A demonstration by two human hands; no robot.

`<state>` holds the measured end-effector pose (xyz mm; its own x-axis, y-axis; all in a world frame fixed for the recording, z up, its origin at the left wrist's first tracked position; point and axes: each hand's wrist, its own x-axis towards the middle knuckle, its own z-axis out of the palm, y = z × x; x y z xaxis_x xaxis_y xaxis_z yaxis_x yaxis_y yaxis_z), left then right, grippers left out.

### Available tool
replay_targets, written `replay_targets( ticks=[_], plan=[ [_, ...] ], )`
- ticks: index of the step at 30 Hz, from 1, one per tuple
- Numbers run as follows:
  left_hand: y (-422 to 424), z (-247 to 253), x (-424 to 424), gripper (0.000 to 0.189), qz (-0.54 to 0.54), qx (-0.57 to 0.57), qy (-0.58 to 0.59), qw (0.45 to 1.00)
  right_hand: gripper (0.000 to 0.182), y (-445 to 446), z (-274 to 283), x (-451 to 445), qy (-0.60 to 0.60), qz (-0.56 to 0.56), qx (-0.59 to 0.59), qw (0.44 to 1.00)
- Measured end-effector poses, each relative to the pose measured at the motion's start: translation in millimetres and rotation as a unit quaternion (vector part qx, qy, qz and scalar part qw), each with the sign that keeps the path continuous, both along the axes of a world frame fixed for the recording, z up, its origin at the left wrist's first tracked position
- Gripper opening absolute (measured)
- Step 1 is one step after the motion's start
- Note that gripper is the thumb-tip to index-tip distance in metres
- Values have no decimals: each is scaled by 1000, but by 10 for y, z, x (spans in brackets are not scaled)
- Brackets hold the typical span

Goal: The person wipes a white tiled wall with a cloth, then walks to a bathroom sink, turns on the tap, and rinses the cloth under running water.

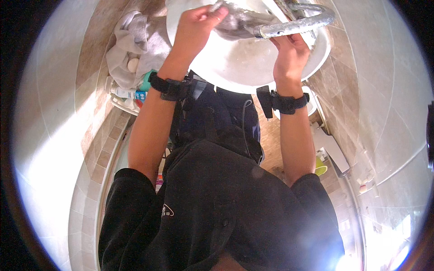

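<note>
A grey, wet-looking cloth (237, 22) hangs bunched above the bowl of a white washbasin (234, 73). Its upper left edge is pinched between the thumb and fingers of my left hand (198, 25). At the basin's right side, my right hand (291, 57) has its fingertips partly hidden behind the curved metal tap spout (298, 27). Those fingers are bent near the cloth's right end; whether they grip it is hidden. The spout's mouth sits right over the cloth. Black straps with small devices circle both wrists.
Left of the basin, a crumpled light grey towel (130, 44) lies with a round pale object (133, 65) on it. Below are a white bottle (127, 93) and a shelf rim (123, 105). A yellow-green container (320, 166) stands low at right. Tiled walls flank both sides.
</note>
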<state>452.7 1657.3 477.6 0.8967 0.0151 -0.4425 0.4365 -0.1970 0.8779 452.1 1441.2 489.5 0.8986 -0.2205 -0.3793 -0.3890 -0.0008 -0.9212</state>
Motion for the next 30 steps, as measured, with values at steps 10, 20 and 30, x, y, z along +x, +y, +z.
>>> replay_targets(
  ticks=[10,20,30],
  plan=[
    [-111,84,26,32,168,-224,-8,960,13,-80,89,-50,7,-116,234,965],
    [-203,-546,-234,52,-132,55,-64,988,20,133,429,65,26,-48,243,968],
    [-251,-711,-264,51,-138,166,-51,975,24,18,630,8,18,-101,329,939]
  ],
)
